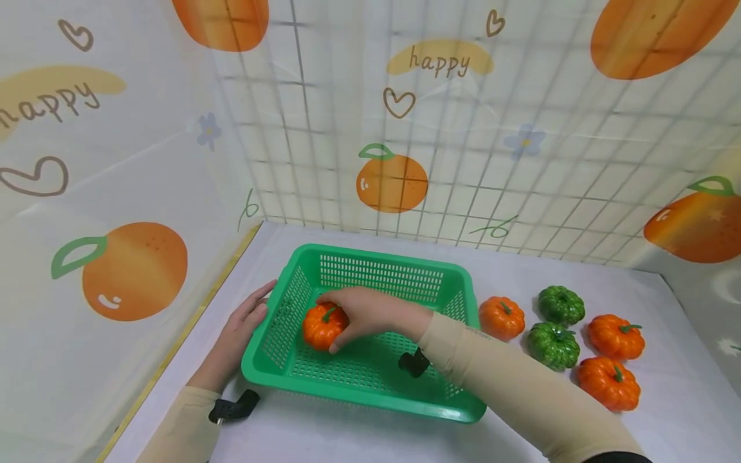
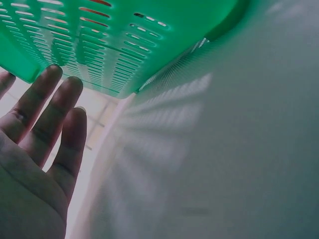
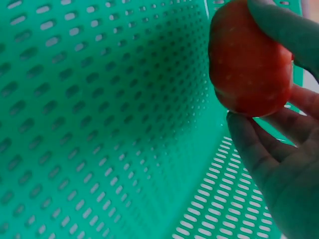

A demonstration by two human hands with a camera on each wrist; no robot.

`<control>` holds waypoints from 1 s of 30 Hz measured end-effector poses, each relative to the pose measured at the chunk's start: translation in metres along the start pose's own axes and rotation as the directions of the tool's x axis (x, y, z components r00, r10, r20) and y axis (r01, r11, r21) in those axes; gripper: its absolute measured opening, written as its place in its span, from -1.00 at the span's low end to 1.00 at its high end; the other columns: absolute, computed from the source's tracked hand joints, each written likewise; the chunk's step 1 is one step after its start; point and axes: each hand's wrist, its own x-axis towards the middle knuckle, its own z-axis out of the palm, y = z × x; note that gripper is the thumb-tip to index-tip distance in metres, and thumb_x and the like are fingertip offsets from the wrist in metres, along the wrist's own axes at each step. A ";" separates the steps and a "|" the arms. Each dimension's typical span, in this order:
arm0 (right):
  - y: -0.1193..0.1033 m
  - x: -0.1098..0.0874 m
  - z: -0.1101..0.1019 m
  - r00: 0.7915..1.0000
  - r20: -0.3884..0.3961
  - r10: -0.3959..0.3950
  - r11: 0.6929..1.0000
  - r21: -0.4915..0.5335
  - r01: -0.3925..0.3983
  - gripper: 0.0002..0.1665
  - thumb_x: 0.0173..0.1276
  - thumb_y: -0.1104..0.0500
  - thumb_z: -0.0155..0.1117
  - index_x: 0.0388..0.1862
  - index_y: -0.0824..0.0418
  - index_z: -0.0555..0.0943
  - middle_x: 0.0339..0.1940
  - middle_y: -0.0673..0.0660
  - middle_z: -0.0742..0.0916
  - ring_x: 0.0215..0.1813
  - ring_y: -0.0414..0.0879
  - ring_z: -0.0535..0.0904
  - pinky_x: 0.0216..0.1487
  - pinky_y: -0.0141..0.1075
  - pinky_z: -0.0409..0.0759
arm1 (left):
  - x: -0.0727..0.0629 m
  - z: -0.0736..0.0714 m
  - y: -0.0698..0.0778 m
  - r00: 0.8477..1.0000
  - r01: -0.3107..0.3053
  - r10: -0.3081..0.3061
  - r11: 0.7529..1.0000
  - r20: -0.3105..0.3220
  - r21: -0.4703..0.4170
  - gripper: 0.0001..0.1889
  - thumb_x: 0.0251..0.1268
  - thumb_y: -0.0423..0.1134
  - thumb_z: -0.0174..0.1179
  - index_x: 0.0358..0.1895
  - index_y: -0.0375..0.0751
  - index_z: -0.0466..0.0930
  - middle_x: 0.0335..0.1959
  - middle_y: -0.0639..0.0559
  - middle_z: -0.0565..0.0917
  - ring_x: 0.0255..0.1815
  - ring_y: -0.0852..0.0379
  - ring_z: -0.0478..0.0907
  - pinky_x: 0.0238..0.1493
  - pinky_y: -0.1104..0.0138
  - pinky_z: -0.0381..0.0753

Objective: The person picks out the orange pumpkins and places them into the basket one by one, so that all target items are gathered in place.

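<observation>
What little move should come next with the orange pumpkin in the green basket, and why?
Probably ease the orange pumpkin gently onto the basket floor and let go: the right hand grips it well inside the green basket, and the left hand is at the basket's side. Whether the pumpkin already touches the floor is unclear.

On the table (image 1: pixel 324 434), five pumpkins (image 1: pixel 554 346) are set at three o'clock from the basket (image 1: pixel 359 394); inside it, toward nine o'clock, a single pumpkin (image 1: pixel 320 331) is situated.
</observation>
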 end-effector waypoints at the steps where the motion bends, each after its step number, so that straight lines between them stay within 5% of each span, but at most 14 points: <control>1: 0.001 0.001 0.002 1.000 0.004 -0.003 1.000 0.004 0.003 0.01 0.08 -0.16 0.58 0.43 0.18 0.38 0.28 -0.01 0.57 0.19 -0.20 0.47 0.23 -0.38 0.40 | 0.000 0.000 0.000 1.000 -0.001 0.001 1.000 0.001 -0.003 -0.52 0.62 0.02 -0.17 0.52 0.27 0.19 0.29 -0.06 0.46 0.16 -0.04 0.52 0.03 0.24 0.59; 18: 0.005 0.007 0.022 0.991 0.096 -0.091 0.995 0.052 0.087 0.00 0.04 -0.22 0.59 0.41 0.07 0.41 0.19 -0.12 0.56 0.12 -0.26 0.44 0.17 -0.39 0.43 | 0.003 -0.001 -0.001 1.000 0.000 0.000 1.000 0.013 0.007 -0.52 0.63 0.02 -0.17 0.53 0.26 0.18 0.32 -0.09 0.44 0.18 -0.01 0.50 0.04 0.26 0.58; 30: 0.007 0.014 0.033 0.992 0.083 -0.094 0.992 0.096 0.086 0.05 -0.04 -0.28 0.60 0.40 0.05 0.40 0.15 -0.12 0.57 0.12 -0.28 0.45 0.16 -0.40 0.44 | 0.001 -0.002 0.000 1.000 -0.002 0.002 1.000 0.023 0.003 -0.51 0.64 0.00 -0.19 0.55 0.22 0.15 0.34 -0.14 0.41 0.18 0.00 0.50 0.03 0.24 0.59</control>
